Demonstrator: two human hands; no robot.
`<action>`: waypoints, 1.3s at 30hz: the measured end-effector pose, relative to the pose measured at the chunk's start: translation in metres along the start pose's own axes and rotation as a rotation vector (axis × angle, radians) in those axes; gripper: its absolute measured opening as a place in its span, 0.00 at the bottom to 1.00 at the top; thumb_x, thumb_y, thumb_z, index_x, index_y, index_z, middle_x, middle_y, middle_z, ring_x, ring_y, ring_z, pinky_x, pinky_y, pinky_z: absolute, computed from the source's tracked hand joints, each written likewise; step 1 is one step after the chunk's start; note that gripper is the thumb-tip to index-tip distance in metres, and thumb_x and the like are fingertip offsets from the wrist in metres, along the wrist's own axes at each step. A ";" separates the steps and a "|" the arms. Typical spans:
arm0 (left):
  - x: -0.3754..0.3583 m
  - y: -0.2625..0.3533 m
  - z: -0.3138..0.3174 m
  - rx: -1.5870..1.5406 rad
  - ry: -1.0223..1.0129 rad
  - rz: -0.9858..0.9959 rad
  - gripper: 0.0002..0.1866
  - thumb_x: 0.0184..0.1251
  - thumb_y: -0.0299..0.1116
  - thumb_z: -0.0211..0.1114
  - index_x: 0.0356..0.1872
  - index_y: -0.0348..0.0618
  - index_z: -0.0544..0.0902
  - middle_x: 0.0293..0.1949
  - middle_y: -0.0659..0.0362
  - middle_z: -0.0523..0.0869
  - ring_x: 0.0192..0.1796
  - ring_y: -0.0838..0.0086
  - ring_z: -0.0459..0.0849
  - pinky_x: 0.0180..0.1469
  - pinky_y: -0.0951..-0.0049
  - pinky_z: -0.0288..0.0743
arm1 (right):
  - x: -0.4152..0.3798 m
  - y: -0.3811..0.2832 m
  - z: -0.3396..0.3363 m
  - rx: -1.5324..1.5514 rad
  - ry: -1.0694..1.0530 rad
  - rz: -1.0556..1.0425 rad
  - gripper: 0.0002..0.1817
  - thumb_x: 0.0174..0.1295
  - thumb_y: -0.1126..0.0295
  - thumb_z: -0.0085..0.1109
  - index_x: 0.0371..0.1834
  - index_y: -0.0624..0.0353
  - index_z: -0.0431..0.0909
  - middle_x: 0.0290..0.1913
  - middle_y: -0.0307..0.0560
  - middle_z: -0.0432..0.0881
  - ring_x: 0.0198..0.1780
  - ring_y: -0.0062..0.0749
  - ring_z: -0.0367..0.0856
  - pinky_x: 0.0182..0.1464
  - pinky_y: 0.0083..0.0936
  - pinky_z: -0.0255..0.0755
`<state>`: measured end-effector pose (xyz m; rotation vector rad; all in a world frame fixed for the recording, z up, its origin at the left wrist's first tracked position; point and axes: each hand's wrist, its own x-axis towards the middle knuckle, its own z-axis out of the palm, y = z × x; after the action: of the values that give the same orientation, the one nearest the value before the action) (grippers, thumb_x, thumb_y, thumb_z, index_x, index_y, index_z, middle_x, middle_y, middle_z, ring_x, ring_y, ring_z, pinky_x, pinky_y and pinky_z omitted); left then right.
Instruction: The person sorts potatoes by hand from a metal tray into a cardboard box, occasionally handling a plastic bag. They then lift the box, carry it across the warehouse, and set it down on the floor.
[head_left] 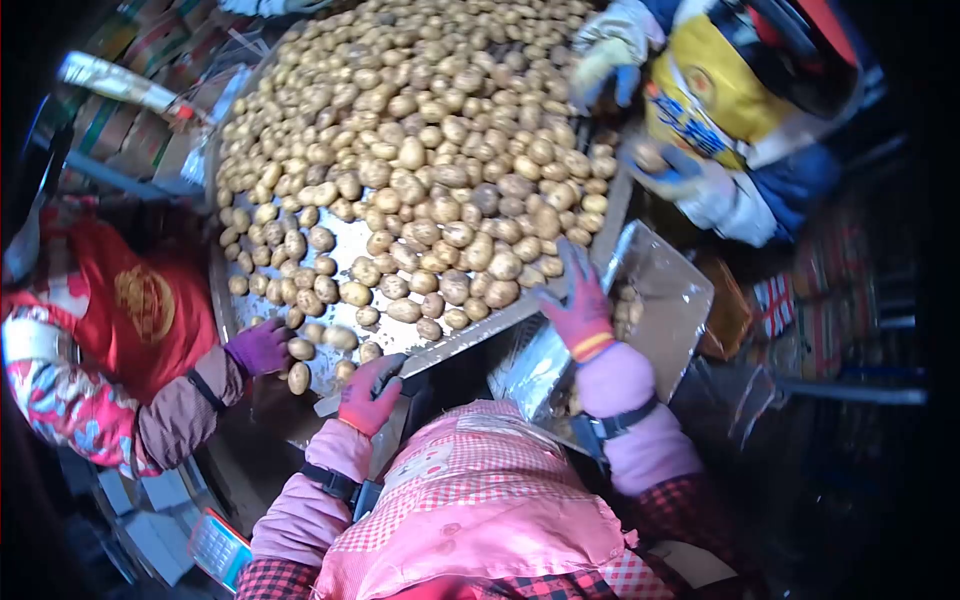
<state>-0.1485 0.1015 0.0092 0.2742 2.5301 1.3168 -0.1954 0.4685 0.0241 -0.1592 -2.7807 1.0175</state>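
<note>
A big heap of potatoes (410, 150) covers a metal table (345, 240). My left hand (370, 397), in a pink glove with grey fingertips, is at the table's near edge, below a few loose potatoes; its fingers are bent, and whether they hold anything is hidden. My right hand (578, 305), in a matching glove, reaches over the right part of the near edge beside the heap, its fingers spread and nothing in them. Under my right forearm stands a plastic-lined box (665, 290) with some potatoes inside.
At the left, a co-worker in a red apron (130, 290) has a purple-gloved hand (260, 347) by the potatoes. At the upper right, another person in a yellow apron (715, 85) holds a potato. A calculator (218, 550) lies lower left. Stacked cartons stand at upper left.
</note>
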 end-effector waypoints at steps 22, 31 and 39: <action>0.003 0.004 -0.015 0.030 0.006 0.099 0.24 0.59 0.35 0.64 0.59 0.47 0.77 0.57 0.51 0.79 0.61 0.52 0.74 0.68 0.53 0.61 | 0.179 -0.095 0.087 -0.512 0.127 -0.463 0.40 0.59 0.50 0.60 0.71 0.57 0.59 0.69 0.65 0.61 0.70 0.59 0.59 0.68 0.50 0.57; -0.003 0.010 -0.038 0.207 0.041 0.113 0.25 0.61 0.36 0.63 0.60 0.48 0.76 0.59 0.50 0.77 0.64 0.49 0.71 0.70 0.50 0.58 | 0.210 -0.173 0.119 -0.671 -0.163 -0.541 0.18 0.60 0.63 0.55 0.51 0.59 0.74 0.47 0.54 0.76 0.57 0.54 0.70 0.66 0.47 0.58; -0.031 0.024 -0.039 0.163 0.079 0.055 0.23 0.62 0.36 0.63 0.60 0.49 0.77 0.55 0.49 0.80 0.61 0.52 0.75 0.69 0.52 0.61 | 0.254 -0.154 0.162 -0.670 -0.505 -0.323 0.34 0.53 0.47 0.63 0.64 0.43 0.71 0.58 0.45 0.79 0.65 0.44 0.69 0.67 0.49 0.55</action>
<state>-0.1305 0.0762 0.0550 0.3341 2.7197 1.1635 -0.4828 0.2900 0.0345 0.5181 -3.3275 0.0159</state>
